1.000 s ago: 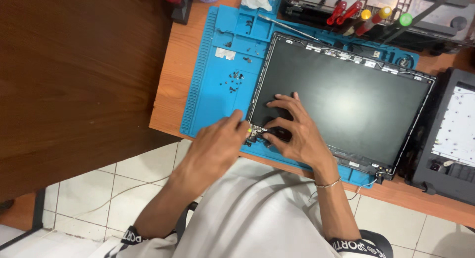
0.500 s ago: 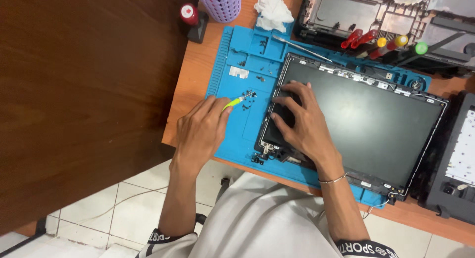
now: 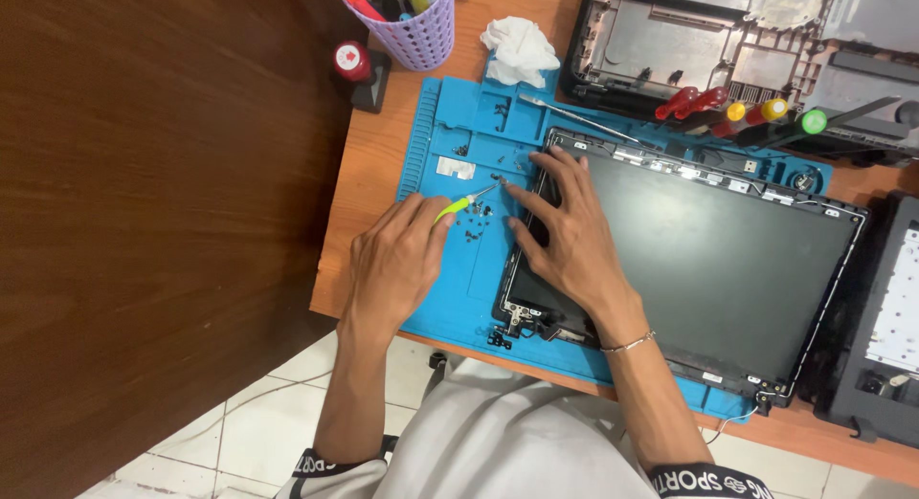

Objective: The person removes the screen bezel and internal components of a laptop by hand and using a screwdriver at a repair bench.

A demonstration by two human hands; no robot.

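My left hand rests on the blue repair mat and grips a small screwdriver with a yellow-green handle; its tip points at a group of tiny black screws on the mat. My right hand lies flat with spread fingers on the left edge of the black laptop screen panel, its forefinger reaching onto the mat near the screwdriver tip. A metal hinge bracket sticks out at the panel's near-left corner.
A purple mesh cup with tools, a red-capped bottle and a crumpled white tissue stand behind the mat. Several screwdrivers lie by an open laptop base. Another laptop part sits right. Dark wooden tabletop fills the left.
Both hands moved away from the panel's near-left corner up along its left edge. The left hand now holds the screwdriver over the loose screws on the mat.
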